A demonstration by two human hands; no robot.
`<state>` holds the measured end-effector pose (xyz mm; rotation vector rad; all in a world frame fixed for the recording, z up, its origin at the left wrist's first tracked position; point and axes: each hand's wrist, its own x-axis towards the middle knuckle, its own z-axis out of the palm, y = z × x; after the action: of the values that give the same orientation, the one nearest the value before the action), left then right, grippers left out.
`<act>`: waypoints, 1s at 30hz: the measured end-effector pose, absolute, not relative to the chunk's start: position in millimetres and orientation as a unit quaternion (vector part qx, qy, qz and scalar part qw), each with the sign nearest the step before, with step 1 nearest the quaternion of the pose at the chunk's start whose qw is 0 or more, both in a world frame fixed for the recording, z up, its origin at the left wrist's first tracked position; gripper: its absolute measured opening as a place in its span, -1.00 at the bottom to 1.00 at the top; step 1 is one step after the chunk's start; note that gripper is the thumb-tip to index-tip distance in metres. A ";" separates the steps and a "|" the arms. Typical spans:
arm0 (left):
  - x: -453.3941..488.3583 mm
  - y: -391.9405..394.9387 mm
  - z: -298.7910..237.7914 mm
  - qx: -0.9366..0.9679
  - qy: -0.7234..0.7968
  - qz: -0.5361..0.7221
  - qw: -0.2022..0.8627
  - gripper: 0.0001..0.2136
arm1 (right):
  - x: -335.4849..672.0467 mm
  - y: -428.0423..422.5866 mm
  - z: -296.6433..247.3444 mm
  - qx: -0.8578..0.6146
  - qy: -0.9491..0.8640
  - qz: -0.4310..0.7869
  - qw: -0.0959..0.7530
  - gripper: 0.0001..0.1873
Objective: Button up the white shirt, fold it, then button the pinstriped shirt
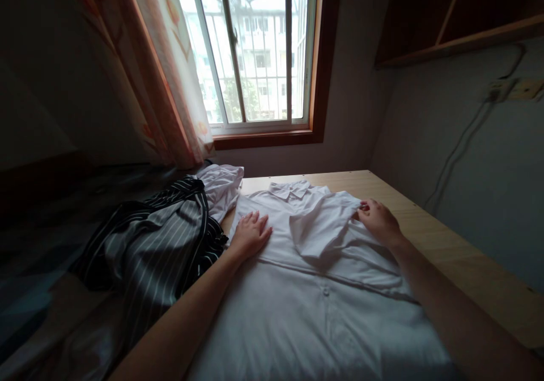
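A white collared shirt (297, 301) lies spread on a wooden table, its collar toward the window and a button showing on its front. My left hand (250, 235) rests flat on the shirt's left side, fingers spread. At the right side, my right hand (378, 220) pinches the shirt's edge near the shoulder, thumb and fingers closed on the cloth. A sleeve (318, 222) is folded inward across the upper front, between the two hands.
Dark striped clothing (157, 239) is heaped left of the shirt, with a crumpled white garment (223, 185) behind it. Bare wood of the table (459, 262) shows at right. A curtain (165, 86) hangs beside the window (259, 58). A cord (459, 137) runs down the right wall.
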<state>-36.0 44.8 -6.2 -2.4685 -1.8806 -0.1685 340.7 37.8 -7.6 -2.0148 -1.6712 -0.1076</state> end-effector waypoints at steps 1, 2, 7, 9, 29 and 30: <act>-35.9 44.7 -5.9 -0.795 -0.604 -0.053 0.017 -0.48 | 346.0 37.4 -7.6 -0.767 -0.599 -0.045 0.228 -0.67; -35.8 44.7 -5.7 -0.796 -0.603 -0.052 0.017 -0.48 | 349.3 37.2 -7.3 -0.786 -0.583 -0.050 0.199 -0.66; -36.0 46.2 -7.3 -0.796 -0.603 -0.057 0.017 -0.48 | 345.0 47.6 -12.6 -0.813 -0.559 -0.026 0.159 -0.43; -36.1 46.4 -7.8 -0.794 -0.605 -0.058 0.017 -0.49 | 340.6 56.8 -19.9 -0.811 -0.557 0.002 0.180 -0.43; -52.6 50.7 -0.2 -0.791 -0.531 -0.280 -0.118 -0.57 | 262.8 -14.3 20.3 -0.376 -0.734 0.053 0.563 -0.85; -55.1 49.6 5.6 -0.779 -0.525 -0.302 -0.163 -0.51 | 255.7 -22.4 21.9 -0.349 -0.761 0.060 0.543 -0.87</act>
<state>-55.1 49.6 5.6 -2.7392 -1.8465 -1.0613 255.7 -22.4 21.9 -0.8297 -1.8077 0.1433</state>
